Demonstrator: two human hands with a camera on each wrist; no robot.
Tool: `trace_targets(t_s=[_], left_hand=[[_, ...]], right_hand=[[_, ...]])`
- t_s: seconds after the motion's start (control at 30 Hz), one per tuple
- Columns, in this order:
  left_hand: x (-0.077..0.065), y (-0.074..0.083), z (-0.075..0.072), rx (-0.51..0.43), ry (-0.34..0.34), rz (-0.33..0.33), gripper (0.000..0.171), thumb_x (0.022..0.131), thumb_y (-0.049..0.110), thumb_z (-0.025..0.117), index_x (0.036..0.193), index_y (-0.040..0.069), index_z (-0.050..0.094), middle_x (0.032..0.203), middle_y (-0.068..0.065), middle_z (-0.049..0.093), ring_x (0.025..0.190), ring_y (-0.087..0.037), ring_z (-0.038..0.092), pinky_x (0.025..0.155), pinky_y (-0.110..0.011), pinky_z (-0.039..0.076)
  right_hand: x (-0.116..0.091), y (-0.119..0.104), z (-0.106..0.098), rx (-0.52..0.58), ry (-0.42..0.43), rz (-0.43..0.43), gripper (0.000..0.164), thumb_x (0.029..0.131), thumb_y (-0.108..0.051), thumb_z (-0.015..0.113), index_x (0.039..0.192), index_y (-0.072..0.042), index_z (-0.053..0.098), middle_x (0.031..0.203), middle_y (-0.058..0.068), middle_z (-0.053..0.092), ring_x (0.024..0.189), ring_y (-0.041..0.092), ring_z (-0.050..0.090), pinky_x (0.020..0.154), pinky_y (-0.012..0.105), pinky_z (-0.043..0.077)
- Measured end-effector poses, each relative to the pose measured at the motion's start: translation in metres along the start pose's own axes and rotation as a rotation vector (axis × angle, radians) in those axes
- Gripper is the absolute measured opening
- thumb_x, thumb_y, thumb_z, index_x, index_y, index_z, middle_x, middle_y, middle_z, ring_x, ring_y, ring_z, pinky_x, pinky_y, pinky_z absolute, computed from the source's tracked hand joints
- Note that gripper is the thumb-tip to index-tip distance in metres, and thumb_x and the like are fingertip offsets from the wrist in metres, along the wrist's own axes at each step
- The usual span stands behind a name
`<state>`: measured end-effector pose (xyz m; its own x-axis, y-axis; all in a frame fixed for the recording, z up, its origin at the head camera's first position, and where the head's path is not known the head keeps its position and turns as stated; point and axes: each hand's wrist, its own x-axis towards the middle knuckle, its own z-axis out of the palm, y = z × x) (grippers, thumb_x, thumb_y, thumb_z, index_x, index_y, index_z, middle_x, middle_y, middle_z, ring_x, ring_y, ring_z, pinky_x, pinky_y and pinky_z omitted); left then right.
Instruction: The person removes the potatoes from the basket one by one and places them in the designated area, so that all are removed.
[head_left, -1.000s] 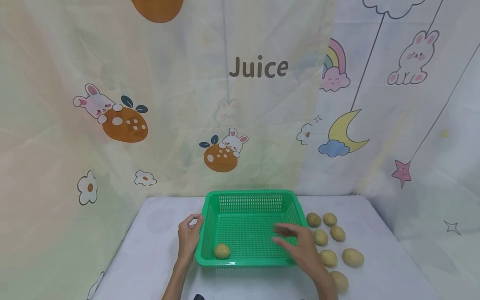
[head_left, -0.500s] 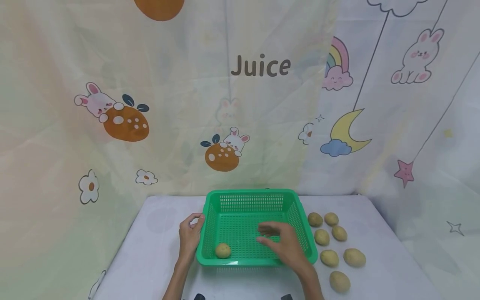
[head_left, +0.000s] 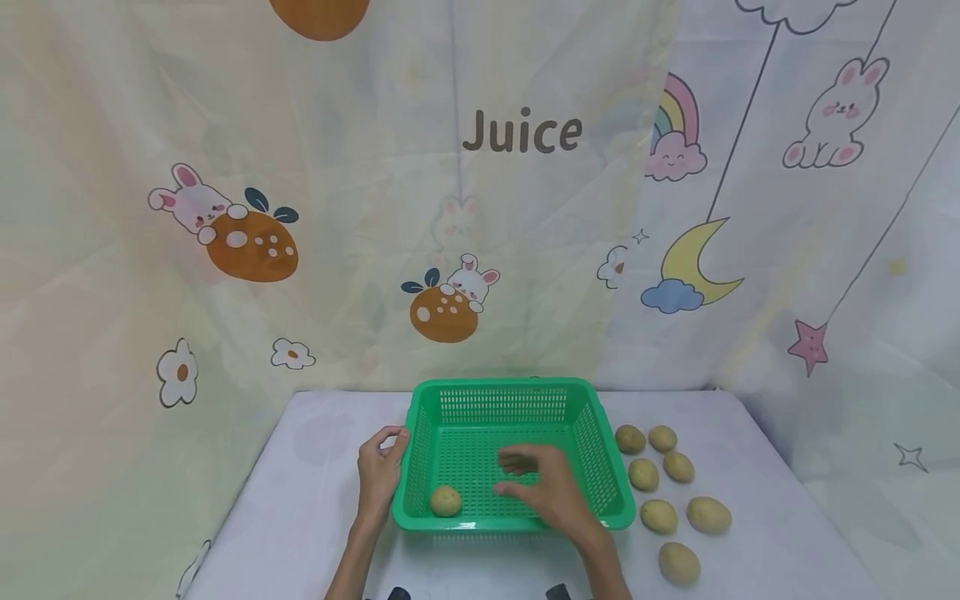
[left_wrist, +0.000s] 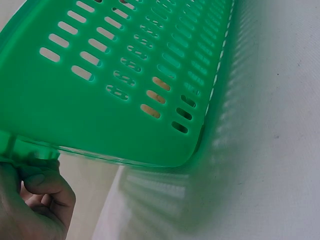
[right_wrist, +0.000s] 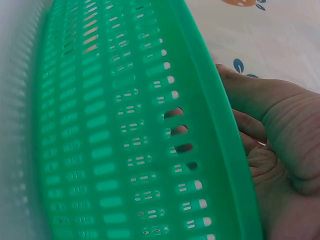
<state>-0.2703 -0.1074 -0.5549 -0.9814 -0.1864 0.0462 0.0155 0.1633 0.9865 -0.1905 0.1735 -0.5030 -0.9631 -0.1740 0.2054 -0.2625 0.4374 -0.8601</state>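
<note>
A green plastic basket point(head_left: 510, 525) with slotted walls stands on the table. At its left rim, my left hand point(head_left: 381, 471) pinches the edge between thumb and fingers; the left wrist view shows the hand point(left_wrist: 37, 200) at that rim. My right hand point(head_left: 551, 487) hovers over the basket's inside, thumb and fingers spread apart with nothing between them. Seen from the right wrist, the palm and thumb point(right_wrist: 285, 115) show beyond the basket's wall, partly hidden by it. One potato point(head_left: 446, 502) lies in the basket's near left corner.
Several potatoes point(head_left: 659, 517) lie on the white-covered table point(head_left: 757, 492) right of the basket. Behind the table hangs a printed curtain point(head_left: 525, 250). Small dark objects point(head_left: 399, 593) show at the bottom edge.
My right hand has moved left from the basket's right side to over its middle. The left hand keeps its hold on the rim. The potatoes have not moved.
</note>
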Motion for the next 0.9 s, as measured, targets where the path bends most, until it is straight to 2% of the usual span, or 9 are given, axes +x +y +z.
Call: trace_targets(t_s=[0.2,0.43,0.57,0.9], left_hand=[[0.000,0.000,0.000,-0.012,-0.002,0.003,0.033,0.113,0.027,0.062,0.128,0.000,0.073,0.083,-0.017,0.081,0.063,-0.020,0.077,0.057,-0.025,0.060],[0.000,0.000,0.000,-0.005,0.001,0.006,0.032,0.113,0.026,0.061,0.128,-0.001,0.073,0.082,-0.016,0.081,0.063,-0.019,0.076,0.058,-0.025,0.060],[0.000,-0.002,0.000,0.002,0.000,0.007,0.033,0.113,0.027,0.061,0.128,0.000,0.073,0.082,-0.016,0.081,0.063,-0.019,0.076,0.058,-0.025,0.060],[0.000,0.000,0.000,0.001,-0.003,0.009,0.033,0.113,0.027,0.061,0.126,0.000,0.073,0.081,-0.015,0.081,0.062,-0.018,0.075,0.057,-0.026,0.059]], right_hand=[[0.003,-0.001,0.005,-0.007,-0.043,-0.003,0.051,0.089,-0.028,0.092,0.133,-0.008,0.075,0.123,0.010,0.081,0.115,0.033,0.078,0.099,0.041,0.064],[0.007,-0.004,0.009,-0.004,-0.081,-0.009,0.053,0.089,-0.025,0.092,0.134,-0.002,0.073,0.123,0.015,0.080,0.114,0.041,0.077,0.099,0.053,0.063],[0.010,-0.004,0.012,-0.007,-0.115,-0.011,0.053,0.090,-0.024,0.091,0.133,0.000,0.072,0.124,0.019,0.080,0.115,0.044,0.076,0.098,0.055,0.063],[0.020,-0.004,0.024,-0.082,-0.147,-0.008,0.056,0.085,-0.014,0.094,0.133,0.004,0.071,0.125,0.024,0.079,0.113,0.041,0.077,0.097,0.054,0.063]])
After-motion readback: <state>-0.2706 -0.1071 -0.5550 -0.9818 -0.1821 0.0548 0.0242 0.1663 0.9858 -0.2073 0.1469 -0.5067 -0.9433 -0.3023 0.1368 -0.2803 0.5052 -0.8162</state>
